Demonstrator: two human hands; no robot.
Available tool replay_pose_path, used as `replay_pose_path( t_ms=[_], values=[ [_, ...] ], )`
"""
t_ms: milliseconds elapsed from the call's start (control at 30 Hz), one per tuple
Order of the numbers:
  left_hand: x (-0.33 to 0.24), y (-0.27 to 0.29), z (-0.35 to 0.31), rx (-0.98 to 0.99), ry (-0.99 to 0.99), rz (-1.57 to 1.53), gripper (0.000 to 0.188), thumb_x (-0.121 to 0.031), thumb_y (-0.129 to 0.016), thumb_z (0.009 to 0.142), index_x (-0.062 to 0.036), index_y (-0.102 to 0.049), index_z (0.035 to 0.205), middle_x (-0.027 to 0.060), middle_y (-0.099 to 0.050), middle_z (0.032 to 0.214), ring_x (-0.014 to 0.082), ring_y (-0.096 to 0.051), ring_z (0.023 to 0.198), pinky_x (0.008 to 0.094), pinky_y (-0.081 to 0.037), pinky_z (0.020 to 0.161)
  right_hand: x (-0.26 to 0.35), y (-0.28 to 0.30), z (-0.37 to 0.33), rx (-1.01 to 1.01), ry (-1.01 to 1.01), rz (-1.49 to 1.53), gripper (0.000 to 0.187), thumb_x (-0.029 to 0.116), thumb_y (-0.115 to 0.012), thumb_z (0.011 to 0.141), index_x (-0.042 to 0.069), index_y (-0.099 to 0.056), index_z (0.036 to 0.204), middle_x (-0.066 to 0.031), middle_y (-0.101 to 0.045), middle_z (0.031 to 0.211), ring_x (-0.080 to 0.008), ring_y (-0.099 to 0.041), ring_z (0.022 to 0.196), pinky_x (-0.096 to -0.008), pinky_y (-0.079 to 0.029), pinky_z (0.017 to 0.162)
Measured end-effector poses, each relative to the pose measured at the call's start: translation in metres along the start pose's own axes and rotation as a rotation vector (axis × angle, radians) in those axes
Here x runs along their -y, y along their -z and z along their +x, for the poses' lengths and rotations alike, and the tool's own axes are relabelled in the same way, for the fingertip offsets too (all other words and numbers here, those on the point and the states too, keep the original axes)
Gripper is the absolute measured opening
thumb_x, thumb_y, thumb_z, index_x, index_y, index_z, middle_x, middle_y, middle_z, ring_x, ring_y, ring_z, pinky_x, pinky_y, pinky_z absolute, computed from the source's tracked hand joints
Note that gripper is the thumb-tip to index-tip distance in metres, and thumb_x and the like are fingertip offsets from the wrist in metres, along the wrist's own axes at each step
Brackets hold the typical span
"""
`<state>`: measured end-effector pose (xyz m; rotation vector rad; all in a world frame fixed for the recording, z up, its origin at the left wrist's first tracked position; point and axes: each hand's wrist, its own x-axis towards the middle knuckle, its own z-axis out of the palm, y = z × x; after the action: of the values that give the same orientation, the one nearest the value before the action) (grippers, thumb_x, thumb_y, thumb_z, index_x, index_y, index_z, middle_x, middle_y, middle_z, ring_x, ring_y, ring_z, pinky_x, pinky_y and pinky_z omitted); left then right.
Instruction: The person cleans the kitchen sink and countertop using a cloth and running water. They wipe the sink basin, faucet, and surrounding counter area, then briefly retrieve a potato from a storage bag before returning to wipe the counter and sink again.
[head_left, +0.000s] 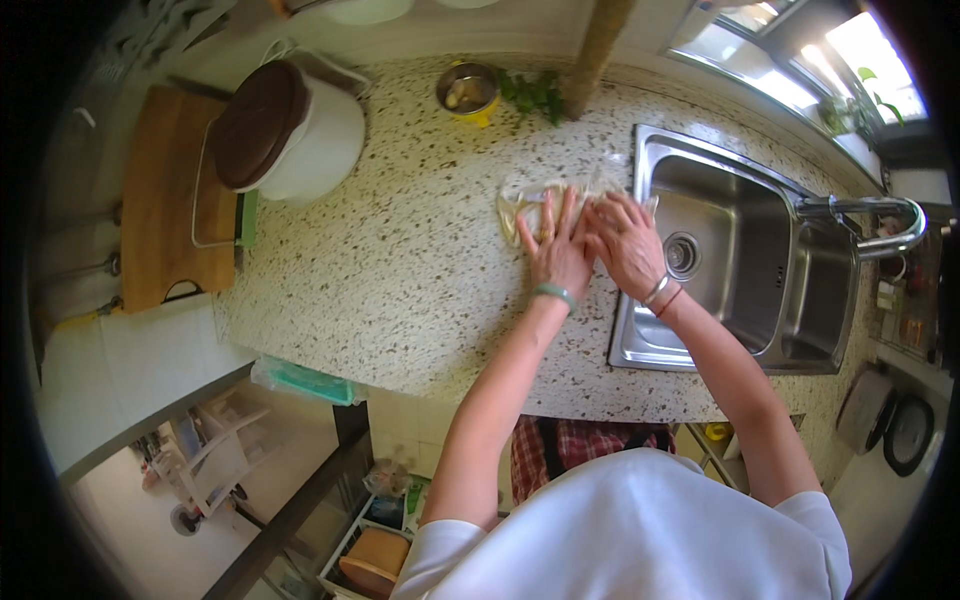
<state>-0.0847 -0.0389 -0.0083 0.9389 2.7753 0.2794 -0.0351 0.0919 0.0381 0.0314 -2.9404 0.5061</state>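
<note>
A thin, pale, crumpled cloth (pixel 510 208) lies on the speckled stone counter (pixel 400 260), left of the sink. Flat on it rests my left hand (pixel 562 248), fingers spread and pointing away from me; a green bangle circles that wrist. My right hand (pixel 628 245) is right beside it, touching it near the thumb. Its fingers are bent and close together over the cloth's right part, by the sink rim. On that wrist are a silver bangle and a red string. Both palms face down, so part of the cloth is hidden under them.
The steel double sink (pixel 625 340) with its curved tap (pixel 905 235) is at the right. Farther back stand a small metal bowl (pixel 468 90) and green leaves (pixel 535 95). A white bucket with a brown lid (pixel 262 125) and a wooden board (pixel 170 200) are at the left.
</note>
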Motion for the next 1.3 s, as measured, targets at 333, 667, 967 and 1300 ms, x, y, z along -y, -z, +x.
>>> replay_pose_path(
  t_ms=[333, 667, 967, 1300],
  values=[
    [0.146, 0.047, -0.063, -0.048, 0.11, 0.016, 0.066, -0.04, -0.05, 0.093, -0.035, -0.019, 0.151, -0.0033, -0.006, 0.16, 0.03, -0.002, 0.147, 0.0695, 0.001, 0.108, 0.11, -0.069, 0.043, 0.211, 0.162, 0.279, 0.059, 0.042, -0.044, 0.097, 0.005, -0.038, 0.142, -0.0154, -0.034, 0.147, -0.0325, -0.023, 0.141, -0.0435, -0.019, 0.115],
    [0.335, 0.074, -0.115, -0.08, 0.474, 0.079, 0.058, -0.044, -0.041, 0.098, -0.0335, -0.019, 0.151, -0.0025, -0.004, 0.16, 0.0291, 0.001, 0.147, 0.0671, 0.003, 0.108, 0.265, -0.165, 0.164, 0.224, 0.502, 0.313, 0.05, 0.023, -0.052, 0.092, 0.001, -0.044, 0.136, -0.0128, -0.035, 0.146, -0.0264, -0.025, 0.141, -0.0406, -0.021, 0.116],
    [0.428, 0.087, -0.169, -0.157, 0.7, 0.018, 0.058, -0.051, -0.041, 0.095, -0.0355, -0.025, 0.149, -0.0007, -0.006, 0.16, 0.0284, 0.0, 0.147, 0.0644, 0.006, 0.108, 0.368, -0.219, 0.201, 0.296, 0.661, 0.166, 0.059, 0.023, -0.051, 0.09, 0.003, -0.035, 0.143, -0.0106, -0.032, 0.15, -0.0248, -0.019, 0.144, -0.0383, -0.014, 0.118],
    [0.362, 0.067, -0.2, -0.111, 0.865, -0.02, 0.062, -0.052, -0.035, 0.096, -0.0314, -0.018, 0.152, 0.0112, 0.0, 0.159, 0.0378, 0.005, 0.145, 0.0674, 0.007, 0.106, 0.345, -0.199, 0.154, 0.384, 0.714, 0.174, 0.058, 0.026, -0.05, 0.091, 0.009, -0.037, 0.144, -0.0055, -0.032, 0.152, -0.0213, -0.017, 0.145, -0.0397, -0.013, 0.118]
  ],
)
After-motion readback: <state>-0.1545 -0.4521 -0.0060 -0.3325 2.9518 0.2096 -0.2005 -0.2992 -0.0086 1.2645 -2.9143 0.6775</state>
